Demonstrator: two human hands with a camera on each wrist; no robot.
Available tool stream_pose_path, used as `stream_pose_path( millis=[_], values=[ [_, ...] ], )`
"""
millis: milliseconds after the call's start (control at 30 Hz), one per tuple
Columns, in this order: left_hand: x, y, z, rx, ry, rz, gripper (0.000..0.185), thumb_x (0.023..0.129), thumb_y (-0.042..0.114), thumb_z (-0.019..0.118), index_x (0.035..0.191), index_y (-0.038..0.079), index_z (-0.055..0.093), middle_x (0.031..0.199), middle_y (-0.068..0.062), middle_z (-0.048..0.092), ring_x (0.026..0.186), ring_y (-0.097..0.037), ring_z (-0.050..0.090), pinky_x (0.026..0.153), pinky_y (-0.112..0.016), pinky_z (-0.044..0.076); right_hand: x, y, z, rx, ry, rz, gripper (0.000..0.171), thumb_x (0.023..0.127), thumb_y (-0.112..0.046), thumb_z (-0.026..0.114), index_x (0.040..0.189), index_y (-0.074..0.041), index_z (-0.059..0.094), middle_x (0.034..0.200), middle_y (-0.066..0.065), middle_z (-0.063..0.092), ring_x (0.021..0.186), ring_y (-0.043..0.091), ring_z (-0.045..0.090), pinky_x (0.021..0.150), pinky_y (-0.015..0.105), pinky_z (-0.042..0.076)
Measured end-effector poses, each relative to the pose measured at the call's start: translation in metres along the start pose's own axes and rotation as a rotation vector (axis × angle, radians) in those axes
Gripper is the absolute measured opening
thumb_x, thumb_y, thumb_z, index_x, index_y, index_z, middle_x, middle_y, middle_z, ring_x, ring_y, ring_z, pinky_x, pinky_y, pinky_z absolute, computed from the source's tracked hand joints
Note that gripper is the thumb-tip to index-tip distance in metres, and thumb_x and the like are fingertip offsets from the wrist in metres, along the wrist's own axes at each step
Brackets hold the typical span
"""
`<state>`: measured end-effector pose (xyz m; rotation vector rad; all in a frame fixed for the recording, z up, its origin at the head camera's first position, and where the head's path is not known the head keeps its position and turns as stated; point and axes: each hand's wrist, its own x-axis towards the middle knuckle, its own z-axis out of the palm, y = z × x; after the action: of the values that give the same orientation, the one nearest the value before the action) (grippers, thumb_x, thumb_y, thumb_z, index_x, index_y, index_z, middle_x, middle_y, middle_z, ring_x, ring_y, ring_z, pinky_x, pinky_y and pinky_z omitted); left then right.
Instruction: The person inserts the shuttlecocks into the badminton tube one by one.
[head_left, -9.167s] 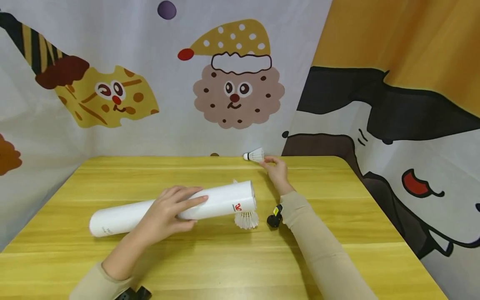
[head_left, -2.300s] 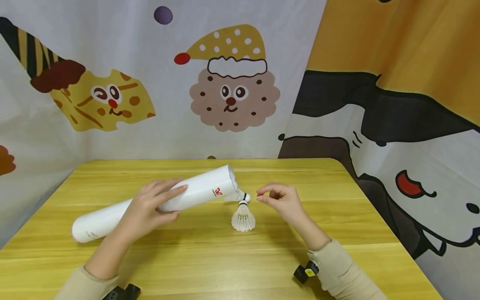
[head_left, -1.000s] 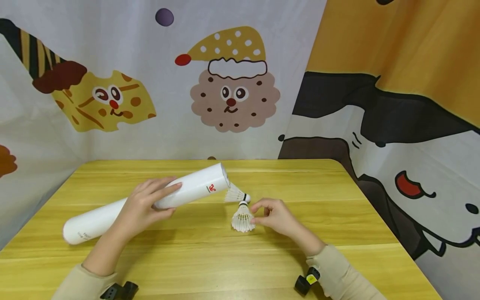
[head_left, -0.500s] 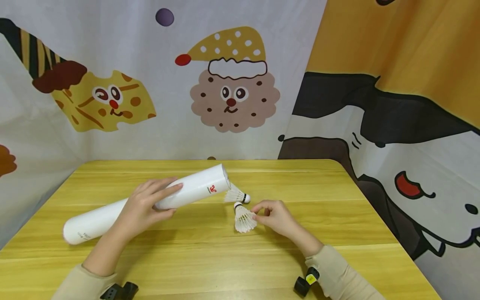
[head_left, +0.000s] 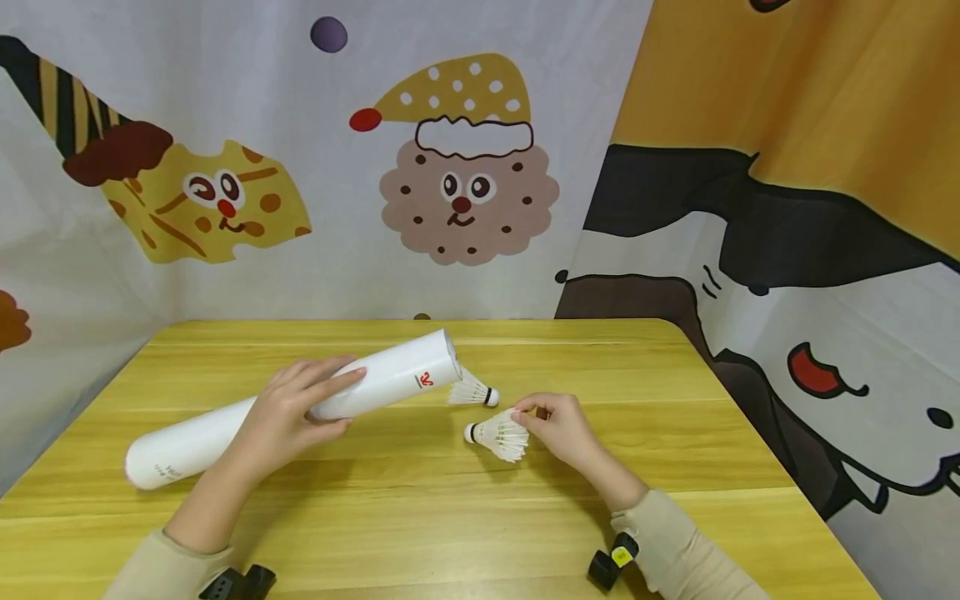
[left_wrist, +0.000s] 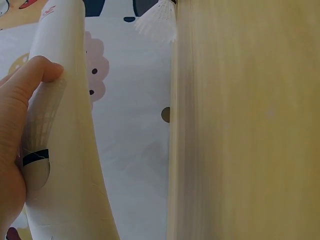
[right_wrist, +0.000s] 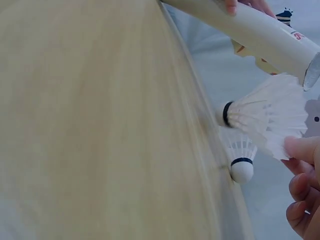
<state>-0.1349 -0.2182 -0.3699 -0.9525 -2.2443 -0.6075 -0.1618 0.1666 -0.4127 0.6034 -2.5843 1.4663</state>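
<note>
A long white shuttlecock tube (head_left: 393,371) slants up to the right in the head view, and my left hand (head_left: 281,412) grips it around the middle. Its right end is off the table. My right hand (head_left: 558,429) pinches the feather rim of one shuttlecock (head_left: 498,435) between thumb and index finger, with the cork pointing left. Just behind it, a second shuttlecock (head_left: 472,392) lies on the table below the tube's right end, cork to the right. In the left wrist view, a shuttlecock shape (left_wrist: 37,160) shows on the tube's side; whether printed or inside, I cannot tell.
The wooden table (head_left: 420,533) has its far edge against a curtain (head_left: 337,275) with cartoon prints. Black wrist cameras are strapped at both sleeves.
Within the last second my right hand has taken hold of the nearer shuttlecock's rim and swung it round, so its cork moved from pointing away to pointing left. The tube stays nearly still.
</note>
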Motion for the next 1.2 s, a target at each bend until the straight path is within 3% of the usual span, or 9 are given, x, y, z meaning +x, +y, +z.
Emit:
stream_pose_path(
  millis=[233,467,667,900,1200],
  values=[
    [0.0,0.0,0.002,0.002,0.001,0.003,0.058,0.092,0.061,0.045,0.132,0.021,0.061,0.131,-0.007,0.057,0.107,-0.028,0.054,0.086,-0.049,0.04,0.006,-0.007,-0.009,0.011,0.096,-0.051,0.004,0.083,-0.004,0.073,0.086,-0.002,0.074,0.053,-0.004,0.047,0.048,0.008,0.037,0.043,0.022,0.029],
    [0.0,0.001,0.002,-0.009,0.001,0.007,0.058,0.092,0.06,0.046,0.132,0.021,0.06,0.131,-0.008,0.057,0.109,-0.028,0.054,0.086,-0.049,0.04,0.014,-0.019,-0.016,0.023,0.165,-0.017,0.004,0.083,-0.005,0.073,0.086,-0.002,0.074,0.054,-0.001,0.046,0.049,0.009,0.036,0.045,0.022,0.029],
    [0.001,0.002,0.002,-0.011,-0.001,0.005,0.057,0.092,0.059,0.046,0.133,0.021,0.06,0.13,-0.009,0.057,0.109,-0.028,0.054,0.085,-0.049,0.04,0.022,-0.03,-0.024,0.099,0.237,-0.006,0.003,0.082,0.003,0.071,0.085,0.003,0.073,0.054,0.003,0.046,0.048,0.008,0.035,0.045,0.021,0.028],
    [0.002,0.002,0.0,-0.017,-0.011,0.008,0.057,0.092,0.059,0.047,0.133,0.021,0.06,0.131,-0.008,0.057,0.108,-0.028,0.054,0.085,-0.049,0.04,0.023,-0.067,-0.033,0.175,0.301,-0.052,0.007,0.079,0.014,0.066,0.08,0.008,0.07,0.054,0.005,0.048,0.049,0.006,0.036,0.045,0.019,0.029],
    [0.002,0.005,0.002,-0.039,-0.01,0.018,0.057,0.092,0.058,0.048,0.133,0.021,0.06,0.13,-0.011,0.057,0.108,-0.028,0.054,0.085,-0.048,0.039,0.038,-0.075,-0.022,0.259,0.318,0.031,0.003,0.08,0.01,0.067,0.081,0.009,0.069,0.065,0.001,0.058,0.055,0.006,0.04,0.049,0.019,0.032]
  ],
)
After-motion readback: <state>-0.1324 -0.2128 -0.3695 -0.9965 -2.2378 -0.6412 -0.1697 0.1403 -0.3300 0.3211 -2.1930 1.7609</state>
